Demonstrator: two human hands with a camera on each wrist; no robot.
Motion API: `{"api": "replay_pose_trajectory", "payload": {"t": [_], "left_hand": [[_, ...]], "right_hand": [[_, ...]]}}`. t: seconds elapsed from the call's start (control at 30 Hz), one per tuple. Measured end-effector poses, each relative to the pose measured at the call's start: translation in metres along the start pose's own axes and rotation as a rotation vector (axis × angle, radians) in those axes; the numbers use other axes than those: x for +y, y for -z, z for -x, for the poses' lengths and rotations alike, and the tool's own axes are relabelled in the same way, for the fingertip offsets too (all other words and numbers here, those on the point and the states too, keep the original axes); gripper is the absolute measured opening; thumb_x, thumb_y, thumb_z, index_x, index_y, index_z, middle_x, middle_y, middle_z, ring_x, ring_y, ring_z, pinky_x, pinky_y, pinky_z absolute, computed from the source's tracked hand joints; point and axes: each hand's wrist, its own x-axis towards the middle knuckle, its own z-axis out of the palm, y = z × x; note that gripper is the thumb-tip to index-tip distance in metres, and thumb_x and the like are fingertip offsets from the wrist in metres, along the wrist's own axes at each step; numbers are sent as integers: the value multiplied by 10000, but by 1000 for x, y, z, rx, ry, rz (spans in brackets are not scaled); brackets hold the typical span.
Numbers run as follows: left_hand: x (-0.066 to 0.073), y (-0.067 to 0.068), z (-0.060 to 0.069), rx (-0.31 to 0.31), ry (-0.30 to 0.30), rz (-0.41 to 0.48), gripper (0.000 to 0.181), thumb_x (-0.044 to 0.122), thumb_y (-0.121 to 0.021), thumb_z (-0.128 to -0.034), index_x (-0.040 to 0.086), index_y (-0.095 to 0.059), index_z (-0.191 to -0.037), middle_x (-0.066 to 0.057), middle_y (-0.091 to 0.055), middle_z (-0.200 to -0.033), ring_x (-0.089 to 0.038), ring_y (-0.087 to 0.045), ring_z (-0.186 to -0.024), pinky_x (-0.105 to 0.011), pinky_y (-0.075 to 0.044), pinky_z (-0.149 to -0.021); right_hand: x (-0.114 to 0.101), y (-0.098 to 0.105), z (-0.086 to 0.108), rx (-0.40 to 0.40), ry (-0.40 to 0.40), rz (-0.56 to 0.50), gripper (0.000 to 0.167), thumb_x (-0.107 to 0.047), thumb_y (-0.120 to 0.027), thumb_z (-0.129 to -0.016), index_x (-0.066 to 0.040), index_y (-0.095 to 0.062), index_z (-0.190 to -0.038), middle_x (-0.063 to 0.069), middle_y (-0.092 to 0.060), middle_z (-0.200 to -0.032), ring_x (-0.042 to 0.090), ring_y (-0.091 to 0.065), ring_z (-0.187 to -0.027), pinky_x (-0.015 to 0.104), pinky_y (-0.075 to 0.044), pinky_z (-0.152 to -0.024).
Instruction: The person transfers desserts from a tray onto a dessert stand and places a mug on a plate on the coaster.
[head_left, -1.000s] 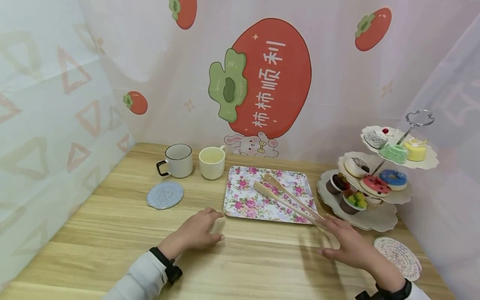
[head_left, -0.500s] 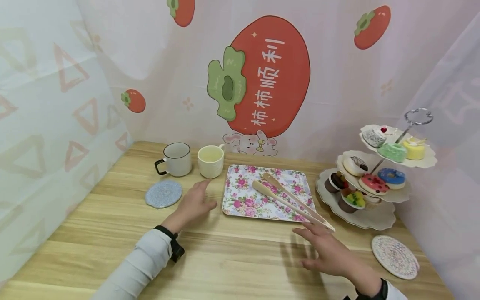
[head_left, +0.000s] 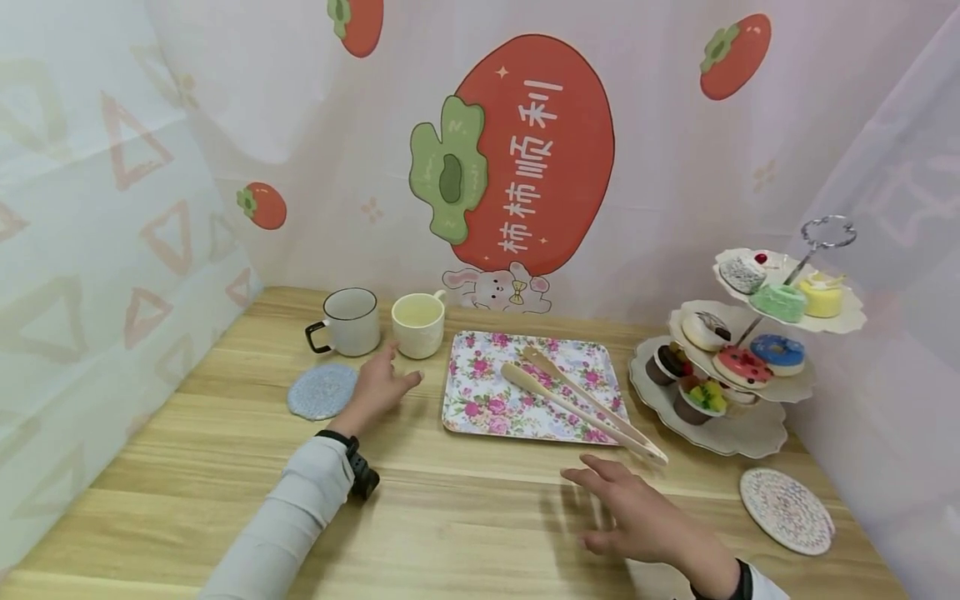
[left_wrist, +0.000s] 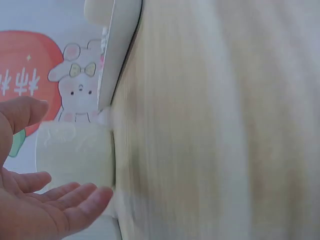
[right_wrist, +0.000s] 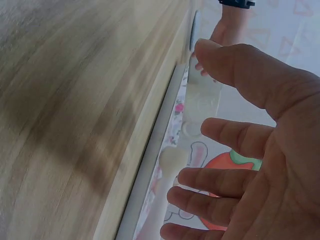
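Note:
My left hand point(head_left: 377, 390) reaches over the table just in front of a pale yellow cup point(head_left: 418, 327), its thumb and fingers spread apart. In the left wrist view, the cup point(left_wrist: 75, 155) stands beyond the fingers, and nothing lies in the palm. My right hand point(head_left: 637, 510) hovers above the table, fingers spread and holding nothing. Beyond it lie wooden tongs point(head_left: 577, 408), resting across a floral tray point(head_left: 480, 421) and jutting past its front right corner. A white mug point(head_left: 352, 323) with a black handle stands left of the cup.
A blue-grey round coaster point(head_left: 321, 392) lies left of my left hand, partly covered by it. At the right stands a three-tier stand point(head_left: 757, 433) bearing toy cakes, donuts and dessert cups. A multicoloured round coaster point(head_left: 787, 510) lies near the table's right edge.
My left hand has moved forward and to the left, up to the yellow cup. My right hand has drawn back and left, away from the tongs' end.

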Motion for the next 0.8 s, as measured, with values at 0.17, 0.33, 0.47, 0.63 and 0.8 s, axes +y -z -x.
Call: {"api": "replay_pose_trajectory", "payload": {"t": [0.17,0.33,0.47,0.63,0.8], "left_hand": [[-5,3,-12,25,47,91,755,222,-672,-838,-23,-256,-1418,-295,-365,-1355,-437,-417,-1182,-519,-368,-928],[-8,5,-26,61,99,148,801,251,-685,-827,-36,-233,-1422,-298,-342,-1375,-425,-401,-1199,-519,-347,-947],[-7,6,-33,85,114,173,805,266,-682,-823,-45,-236,-1417,-292,-329,-1392,-403,-342,-1258,-495,-312,-986],[-6,2,-40,115,121,208,793,262,-710,-800,-33,-278,-1396,-274,-341,-1390,-385,-319,-1277,-481,-302,-998],[-4,-5,-44,144,118,275,854,222,-751,-756,-32,-252,-1401,-258,-315,-1407,-373,-284,-1297,-476,-260,-1025]], "right_hand": [[-2,-3,0,-1,-8,5,662,-280,-769,-747,-82,-499,-1317,295,-400,-1327,432,-410,-1183,556,-405,-854],[-4,-4,0,-13,-11,6,654,-334,-751,-763,-101,-501,-1320,283,-396,-1338,421,-408,-1192,565,-402,-849],[-5,-5,0,-11,-13,11,650,-324,-759,-754,-96,-509,-1308,284,-400,-1335,419,-410,-1189,567,-399,-851],[-7,-7,0,-17,-22,18,657,-302,-771,-735,-104,-508,-1304,281,-406,-1332,420,-415,-1184,563,-395,-863],[-7,-8,2,-27,-31,17,659,-320,-763,-745,-122,-499,-1315,266,-404,-1341,410,-414,-1189,561,-393,-868]]}}
